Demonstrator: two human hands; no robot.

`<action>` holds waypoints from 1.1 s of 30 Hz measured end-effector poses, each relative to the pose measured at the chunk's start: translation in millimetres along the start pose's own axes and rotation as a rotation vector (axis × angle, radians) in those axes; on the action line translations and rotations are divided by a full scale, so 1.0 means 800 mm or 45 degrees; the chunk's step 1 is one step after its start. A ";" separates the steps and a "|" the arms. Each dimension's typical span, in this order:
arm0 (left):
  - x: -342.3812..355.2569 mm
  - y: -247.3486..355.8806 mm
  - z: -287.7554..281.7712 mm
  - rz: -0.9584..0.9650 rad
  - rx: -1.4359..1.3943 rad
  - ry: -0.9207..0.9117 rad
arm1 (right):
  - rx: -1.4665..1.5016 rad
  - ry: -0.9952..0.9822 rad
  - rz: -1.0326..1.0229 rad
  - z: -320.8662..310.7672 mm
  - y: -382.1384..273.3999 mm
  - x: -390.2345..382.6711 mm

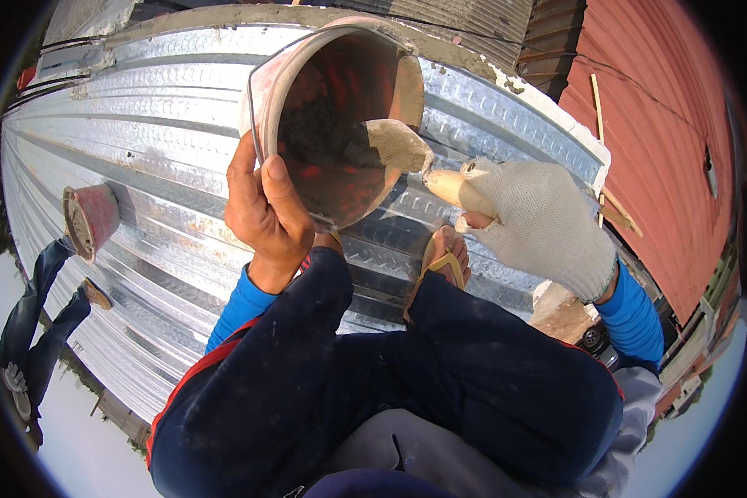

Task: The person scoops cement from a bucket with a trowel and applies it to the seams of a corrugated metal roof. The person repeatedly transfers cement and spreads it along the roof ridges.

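Note:
My bare left hand grips the near left rim of a worn reddish bucket, which is tipped so its mouth faces me. Grey wet mortar lies inside, against the left wall and bottom. In a knitted white glove, my right hand is closed round the wooden handle of a trowel. The trowel's blade, smeared with mortar, reaches into the bucket's mouth. A thin wire bail hangs along the bucket's left side.
I squat on a corrugated metal roof with mortar along its far edge. At left, a second red bucket stands beside another person's legs. A red roof lies to the right, beyond the edge.

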State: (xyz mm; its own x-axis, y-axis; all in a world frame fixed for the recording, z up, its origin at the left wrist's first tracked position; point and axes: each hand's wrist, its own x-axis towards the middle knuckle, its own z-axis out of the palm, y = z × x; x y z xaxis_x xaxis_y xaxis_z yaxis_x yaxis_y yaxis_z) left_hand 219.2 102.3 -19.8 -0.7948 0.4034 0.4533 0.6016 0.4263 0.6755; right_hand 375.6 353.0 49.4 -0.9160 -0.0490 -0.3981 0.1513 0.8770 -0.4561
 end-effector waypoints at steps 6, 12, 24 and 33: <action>0.004 -0.001 0.003 0.077 0.030 0.079 | -0.034 0.004 -0.070 0.008 -0.006 -0.007; 0.008 -0.009 -0.004 -0.083 -0.086 0.108 | 0.284 0.357 -0.290 0.047 0.021 0.003; 0.020 -0.024 -0.013 -0.159 -0.047 0.132 | 0.958 0.067 0.079 0.068 0.084 0.017; 0.031 -0.049 -0.031 -0.246 -0.059 0.166 | 1.309 0.152 0.460 0.071 0.161 -0.064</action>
State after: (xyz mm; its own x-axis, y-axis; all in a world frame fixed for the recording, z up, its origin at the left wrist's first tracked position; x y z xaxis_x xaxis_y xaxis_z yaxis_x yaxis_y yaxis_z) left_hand 174.0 75.6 -20.3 -0.9002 0.2084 0.3823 0.4353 0.4470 0.7815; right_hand 463.5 441.3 -34.3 -0.7771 0.2254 -0.5876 0.6049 0.0097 -0.7963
